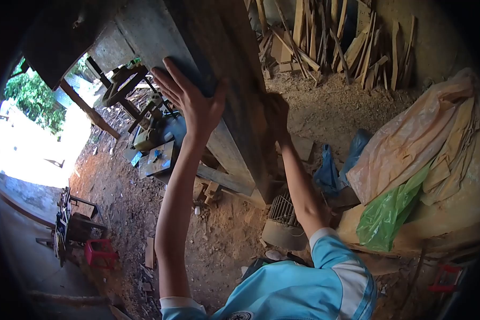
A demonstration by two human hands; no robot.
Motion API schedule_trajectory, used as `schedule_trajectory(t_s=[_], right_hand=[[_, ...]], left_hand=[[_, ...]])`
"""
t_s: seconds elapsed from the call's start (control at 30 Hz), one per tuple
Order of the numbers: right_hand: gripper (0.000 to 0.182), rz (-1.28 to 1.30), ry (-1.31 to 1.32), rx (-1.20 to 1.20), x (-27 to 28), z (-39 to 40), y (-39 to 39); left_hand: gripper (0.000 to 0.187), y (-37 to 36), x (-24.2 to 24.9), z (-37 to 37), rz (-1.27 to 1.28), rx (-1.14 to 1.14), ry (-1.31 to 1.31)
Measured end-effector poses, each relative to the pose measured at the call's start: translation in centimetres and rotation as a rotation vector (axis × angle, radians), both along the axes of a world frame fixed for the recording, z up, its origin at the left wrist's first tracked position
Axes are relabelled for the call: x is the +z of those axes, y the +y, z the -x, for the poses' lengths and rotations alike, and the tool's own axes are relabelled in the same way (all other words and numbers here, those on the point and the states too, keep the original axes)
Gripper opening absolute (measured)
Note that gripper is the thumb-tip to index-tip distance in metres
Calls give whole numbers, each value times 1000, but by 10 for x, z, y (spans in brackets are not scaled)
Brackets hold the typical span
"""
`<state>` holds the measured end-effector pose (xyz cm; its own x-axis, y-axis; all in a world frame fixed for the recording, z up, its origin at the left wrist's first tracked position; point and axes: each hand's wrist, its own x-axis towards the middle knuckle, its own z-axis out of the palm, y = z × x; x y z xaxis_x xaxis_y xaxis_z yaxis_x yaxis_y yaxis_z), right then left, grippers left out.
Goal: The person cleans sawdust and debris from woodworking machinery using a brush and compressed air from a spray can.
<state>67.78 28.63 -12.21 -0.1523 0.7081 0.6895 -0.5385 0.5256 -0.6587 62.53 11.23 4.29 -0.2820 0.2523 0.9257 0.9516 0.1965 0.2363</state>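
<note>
Wooden frame: just one, big and slanting, right between both hands.
Pale plastic sheet: one, crumpled, over at the right.
Left hand: up on the frame's left side, forearm rising steeply, wrist bent back, fingers apart!
Right hand: up at the frame's right side, forearm slanting inward; fingers too shadowed to tell, together or clamped.
Green plastic: one piece, just below the sheet.
Red stools: two, one on each side.

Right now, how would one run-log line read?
left hand: spread on wood | right hand: at wood's right edge, grip unclear | red stool: lower left
</note>
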Motion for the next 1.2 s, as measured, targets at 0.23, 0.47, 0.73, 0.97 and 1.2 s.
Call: schedule_trajectory(t_s=[0.23, 0.47, 0.73, 0.97, 1.2], right_hand=[[12, -188, -435, -212, -5, -7, 10], [19, -135, 135, 30, 207, -9, -16], [21, -119, -170, -69, 39, -7, 2], [15, -396, -679, -389, 79, -14, -1], [19, -390, 141, -51, 239, -4, -8]], left_hand=[[108, -2, 1, -3, -3, 16, 20], [106, -3, 5, -8, -1, 24, 12], [109, -8, 7, -13, 62, 6, -86], [113, -14, 7, -12, 127, 26, -89], [119, -19, 9, -8, 222, 8, -74]])
